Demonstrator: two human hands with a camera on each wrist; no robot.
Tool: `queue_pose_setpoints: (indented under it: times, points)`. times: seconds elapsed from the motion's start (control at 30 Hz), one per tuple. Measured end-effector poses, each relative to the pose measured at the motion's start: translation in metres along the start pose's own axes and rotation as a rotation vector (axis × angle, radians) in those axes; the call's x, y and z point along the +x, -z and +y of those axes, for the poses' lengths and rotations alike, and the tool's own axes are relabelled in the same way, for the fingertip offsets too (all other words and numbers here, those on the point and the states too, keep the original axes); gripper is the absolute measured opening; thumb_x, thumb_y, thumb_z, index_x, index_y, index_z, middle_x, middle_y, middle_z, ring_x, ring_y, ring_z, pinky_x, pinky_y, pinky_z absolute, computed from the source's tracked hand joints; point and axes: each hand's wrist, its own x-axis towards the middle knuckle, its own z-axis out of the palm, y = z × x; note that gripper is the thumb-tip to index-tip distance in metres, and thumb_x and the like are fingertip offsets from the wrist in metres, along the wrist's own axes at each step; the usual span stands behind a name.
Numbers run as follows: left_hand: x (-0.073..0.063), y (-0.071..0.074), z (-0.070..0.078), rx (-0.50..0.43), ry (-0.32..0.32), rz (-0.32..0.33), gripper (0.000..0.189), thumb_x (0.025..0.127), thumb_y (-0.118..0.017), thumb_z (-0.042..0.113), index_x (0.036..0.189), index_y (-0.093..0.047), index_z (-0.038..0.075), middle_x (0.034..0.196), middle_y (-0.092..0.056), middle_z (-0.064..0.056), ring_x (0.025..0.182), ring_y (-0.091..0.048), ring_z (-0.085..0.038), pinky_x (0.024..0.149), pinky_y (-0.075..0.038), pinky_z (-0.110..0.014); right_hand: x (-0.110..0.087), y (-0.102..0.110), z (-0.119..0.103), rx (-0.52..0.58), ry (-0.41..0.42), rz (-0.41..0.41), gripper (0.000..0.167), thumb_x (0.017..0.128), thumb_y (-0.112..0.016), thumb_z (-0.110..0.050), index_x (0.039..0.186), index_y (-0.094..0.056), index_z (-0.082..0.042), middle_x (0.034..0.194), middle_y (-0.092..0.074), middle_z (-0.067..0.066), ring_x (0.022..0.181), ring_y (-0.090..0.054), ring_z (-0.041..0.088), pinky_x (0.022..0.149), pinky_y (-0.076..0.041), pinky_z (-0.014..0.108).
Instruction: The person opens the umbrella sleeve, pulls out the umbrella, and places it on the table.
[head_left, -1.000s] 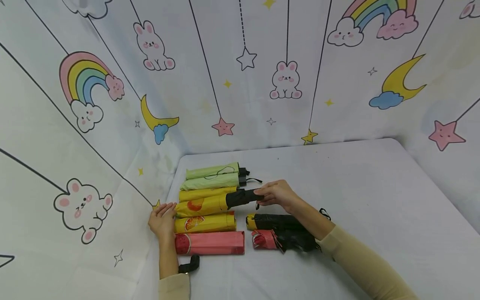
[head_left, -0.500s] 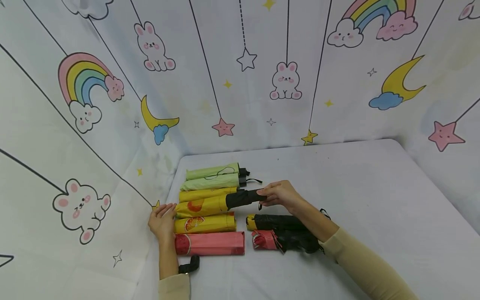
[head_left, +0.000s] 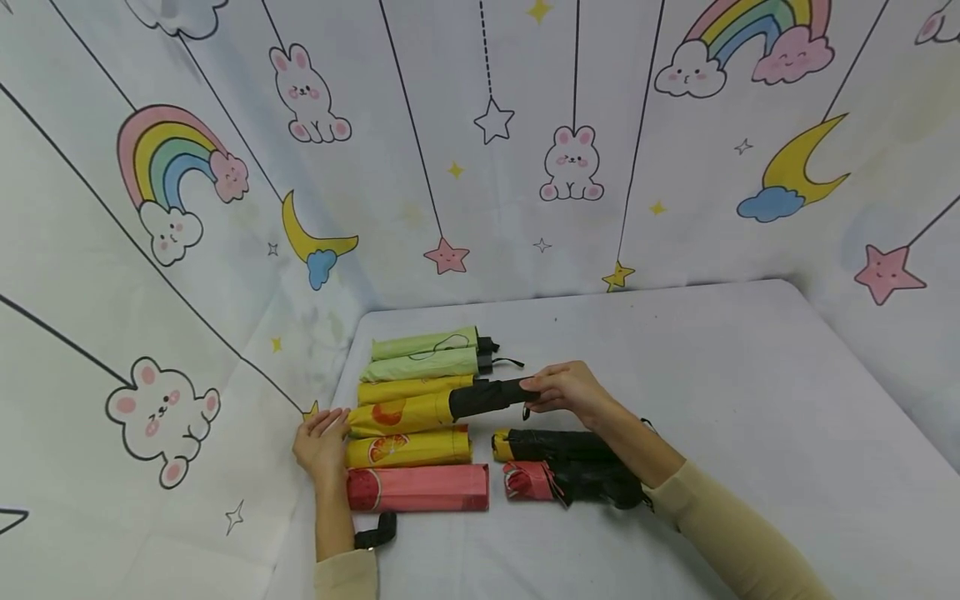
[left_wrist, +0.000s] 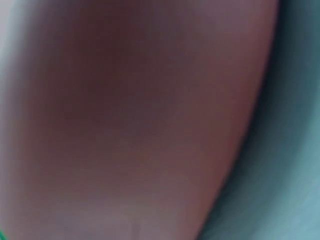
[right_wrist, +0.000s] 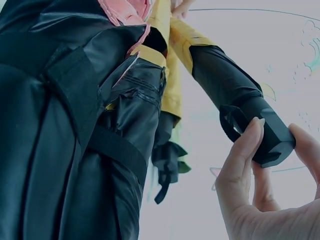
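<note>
A folded black umbrella sticks partway out of a yellow sleeve printed with orange fruit, tilted up to the right. My right hand pinches its handle end between thumb and fingers. In the right wrist view, the black handle has a wrist loop hanging beside it. My left hand holds the sleeve's far left end with the fingertips. Below lies another yellow sleeve, then a pink one with a watermelon print. The left wrist view is filled by blurred skin.
Two light green sleeved umbrellas and another yellow one lie behind. To the right, under my right forearm, are a black-and-yellow umbrella and a black-and-pink one. A patterned cloth backdrop borders the white table.
My right hand has drawn the umbrella handle slightly to the right, so a little more black shows outside the sleeve. My left hand has shifted slightly left with the sleeve's end.
</note>
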Motion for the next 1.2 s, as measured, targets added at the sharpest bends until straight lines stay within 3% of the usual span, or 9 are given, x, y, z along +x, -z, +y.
queue_pose_setpoints:
  times: [0.53, 1.2]
  points:
    - [-0.001, 0.000, -0.001, 0.031, -0.022, 0.007, 0.053, 0.087, -0.070, -0.018, 0.136, -0.051, -0.009, 0.126, -0.066, -0.029, 0.097, -0.078, -0.020, 0.085, -0.061, -0.024, -0.007, 0.012, -0.001, 0.012, 0.000, 0.033, 0.027, 0.089, -0.084, -0.020, 0.099, -0.074, 0.003, 0.092, -0.078, 0.012, 0.081, -0.078, 0.027, 0.082, -0.065, 0.045]
    - [0.000, 0.001, -0.001, 0.020, -0.023, -0.006, 0.050, 0.087, -0.071, -0.018, 0.133, -0.052, -0.008, 0.127, -0.065, -0.031, 0.105, -0.076, -0.030, 0.088, -0.060, -0.027, -0.021, 0.031, -0.004, -0.001, 0.048, 0.022, 0.024, 0.093, -0.081, -0.021, 0.099, -0.076, 0.002, 0.092, -0.077, 0.010, 0.082, -0.078, 0.027, 0.080, -0.065, 0.041]
